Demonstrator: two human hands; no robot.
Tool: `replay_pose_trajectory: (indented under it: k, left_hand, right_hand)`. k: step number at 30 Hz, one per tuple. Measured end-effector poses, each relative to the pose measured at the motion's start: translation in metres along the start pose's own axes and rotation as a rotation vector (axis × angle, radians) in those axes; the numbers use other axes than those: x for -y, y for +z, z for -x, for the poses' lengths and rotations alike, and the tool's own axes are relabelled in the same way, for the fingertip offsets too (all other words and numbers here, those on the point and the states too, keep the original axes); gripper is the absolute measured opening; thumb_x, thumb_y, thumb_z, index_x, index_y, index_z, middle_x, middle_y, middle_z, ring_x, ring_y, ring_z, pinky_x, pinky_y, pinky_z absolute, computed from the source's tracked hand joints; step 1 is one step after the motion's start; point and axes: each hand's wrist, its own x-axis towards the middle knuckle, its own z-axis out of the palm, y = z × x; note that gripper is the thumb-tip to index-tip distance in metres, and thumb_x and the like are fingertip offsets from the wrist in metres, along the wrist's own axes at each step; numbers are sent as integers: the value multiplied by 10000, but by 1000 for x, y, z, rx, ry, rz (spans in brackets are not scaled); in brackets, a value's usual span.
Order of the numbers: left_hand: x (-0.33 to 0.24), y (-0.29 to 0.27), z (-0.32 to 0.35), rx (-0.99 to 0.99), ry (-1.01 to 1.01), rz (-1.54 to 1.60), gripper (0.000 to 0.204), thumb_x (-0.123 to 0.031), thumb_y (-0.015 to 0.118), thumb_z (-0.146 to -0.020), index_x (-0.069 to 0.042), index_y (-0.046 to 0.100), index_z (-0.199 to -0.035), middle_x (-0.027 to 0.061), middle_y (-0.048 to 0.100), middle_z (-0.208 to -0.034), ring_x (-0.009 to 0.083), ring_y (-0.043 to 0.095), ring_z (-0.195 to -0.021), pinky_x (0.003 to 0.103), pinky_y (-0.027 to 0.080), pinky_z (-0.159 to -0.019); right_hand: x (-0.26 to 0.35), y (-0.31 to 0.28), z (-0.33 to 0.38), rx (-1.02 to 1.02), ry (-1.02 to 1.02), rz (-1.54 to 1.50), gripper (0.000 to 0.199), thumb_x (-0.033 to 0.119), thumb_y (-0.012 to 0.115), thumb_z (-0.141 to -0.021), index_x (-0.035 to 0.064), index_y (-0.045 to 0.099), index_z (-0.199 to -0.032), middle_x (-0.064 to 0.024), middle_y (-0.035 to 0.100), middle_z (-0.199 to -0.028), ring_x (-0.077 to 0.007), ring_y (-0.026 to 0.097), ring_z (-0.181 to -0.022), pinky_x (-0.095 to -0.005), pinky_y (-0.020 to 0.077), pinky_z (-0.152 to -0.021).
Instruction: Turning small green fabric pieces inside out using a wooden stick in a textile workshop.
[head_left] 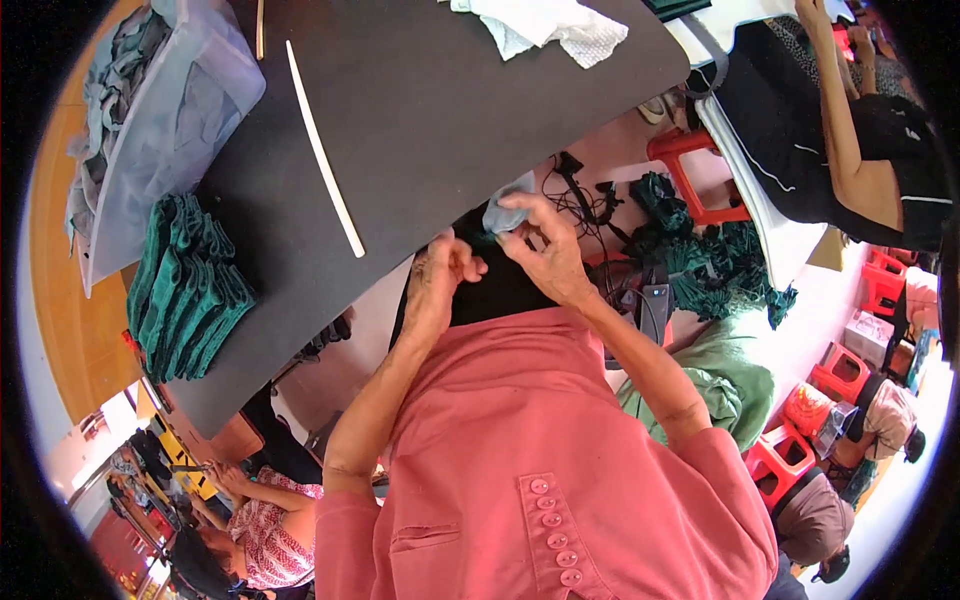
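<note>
My right hand pinches a small pale blue piece of cloth at the near edge of the black table. My left hand is curled shut just beside it, fingers resting on a dark garment that hangs in front of my pink shirt. Whether the left hand grips that dark garment is hard to tell. Both forearms rise from my pink sleeves.
A stack of folded green cloths lies at the table's left, by a clear bag of grey fabric. A white strip and white cloth lie on the table. Green cloth piles, cables and red stools are on the floor. Other people sit nearby.
</note>
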Motion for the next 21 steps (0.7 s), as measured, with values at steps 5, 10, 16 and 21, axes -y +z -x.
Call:
replay_pose_trajectory:
  k: [5, 10, 16, 21]
  left_hand:
    - [-10, 15, -11, -34, 66, -279, 325, -345, 459, -942, -37, 561, -941, 38, 572, -758, 127, 541, -711, 271, 437, -673]
    - [-3, 3, -22, -114, 377, -758, 241, -224, 509, -898, -45, 560, -1051, 70, 615, -838, 206, 589, -751, 340, 472, -687]
    - [-13, -3, -51, -104, 498, -1481, 410, -212, 534, -840, 18, 516, -1179, 225, 615, -1003, 396, 580, -938, 432, 447, -838]
    - [-15, -8, -35, -80, 279, -1270, 365, -250, 512, -868, 28, 562, -1100, 180, 638, -921, 307, 588, -940, 387, 451, -809]
  right_hand:
    - [-3, 6, 2, -51, -81, 94, 79, 13, 644, -766, 1, 639, -845, -36, 633, -743, -90, 584, -691, -229, 465, -632]
    - [-55, 8, -14, 45, -21, 140, 51, 42, 632, -775, -1, 637, -803, -15, 606, -673, -58, 533, -609, -217, 436, -562]
    - [-61, 3, -29, 197, 181, 39, 50, 58, 616, -789, 22, 614, -824, 41, 529, -690, -37, 461, -651, -217, 410, -590]
    - [-56, 9, -27, 112, 136, -166, 125, 66, 643, -812, 53, 606, -930, 35, 525, -745, -45, 466, -678, -208, 407, -610]
